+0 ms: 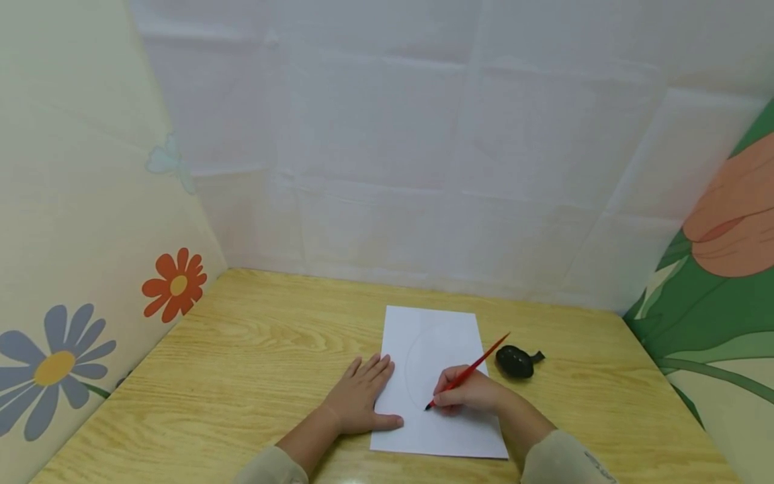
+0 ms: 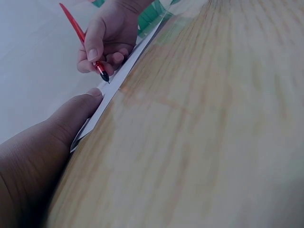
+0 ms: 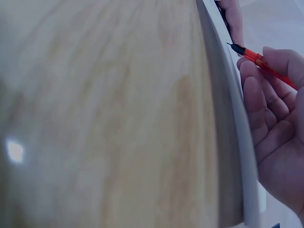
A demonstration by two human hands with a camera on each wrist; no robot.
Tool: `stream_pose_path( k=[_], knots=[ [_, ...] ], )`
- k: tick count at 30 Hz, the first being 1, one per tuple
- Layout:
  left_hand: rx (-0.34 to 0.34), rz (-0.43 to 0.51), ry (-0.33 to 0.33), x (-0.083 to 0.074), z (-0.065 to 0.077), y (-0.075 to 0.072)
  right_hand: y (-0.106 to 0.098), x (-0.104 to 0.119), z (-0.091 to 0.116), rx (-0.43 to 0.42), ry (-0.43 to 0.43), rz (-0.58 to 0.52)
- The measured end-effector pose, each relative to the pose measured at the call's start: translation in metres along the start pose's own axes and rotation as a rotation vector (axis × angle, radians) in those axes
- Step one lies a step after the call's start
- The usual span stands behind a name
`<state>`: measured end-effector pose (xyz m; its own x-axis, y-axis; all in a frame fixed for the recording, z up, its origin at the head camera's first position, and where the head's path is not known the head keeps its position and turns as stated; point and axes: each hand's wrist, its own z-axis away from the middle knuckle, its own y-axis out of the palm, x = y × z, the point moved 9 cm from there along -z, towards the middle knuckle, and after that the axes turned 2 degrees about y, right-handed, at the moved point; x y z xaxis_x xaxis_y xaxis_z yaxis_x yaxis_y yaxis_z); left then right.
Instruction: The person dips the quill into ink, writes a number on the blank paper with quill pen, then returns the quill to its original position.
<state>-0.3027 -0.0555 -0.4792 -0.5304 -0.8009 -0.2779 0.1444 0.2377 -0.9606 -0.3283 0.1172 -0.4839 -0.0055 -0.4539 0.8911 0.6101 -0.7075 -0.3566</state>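
One light-looking, slim red pen (image 1: 484,357), best gripped low: right hand (image 1: 471,392) pinches it; left hand (image 1: 359,398) spread partly over white paper (image 1: 438,435).

Left hand (image 1: 358,402) flat, right hand (image 1: 480,393) pinching

A slim red pen (image 1: 487,353) slants through the right hand's (image 1: 470,394) grip, black tip (image 1: 428,406) downward; white paper (image 1: 435,433) lies beneath that grip, a faint curved line (image 1: 406,372) showing left of it
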Motion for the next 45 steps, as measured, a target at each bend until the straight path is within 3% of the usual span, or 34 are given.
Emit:
stream_pose_path(
  k=[45],
  knots=[
    [0.015, -0.010, 0.000, 0.001, -0.001, 0.001, -0.014, -0.007, 0.015, -0.011, -0.022, -0.046]
  ],
)
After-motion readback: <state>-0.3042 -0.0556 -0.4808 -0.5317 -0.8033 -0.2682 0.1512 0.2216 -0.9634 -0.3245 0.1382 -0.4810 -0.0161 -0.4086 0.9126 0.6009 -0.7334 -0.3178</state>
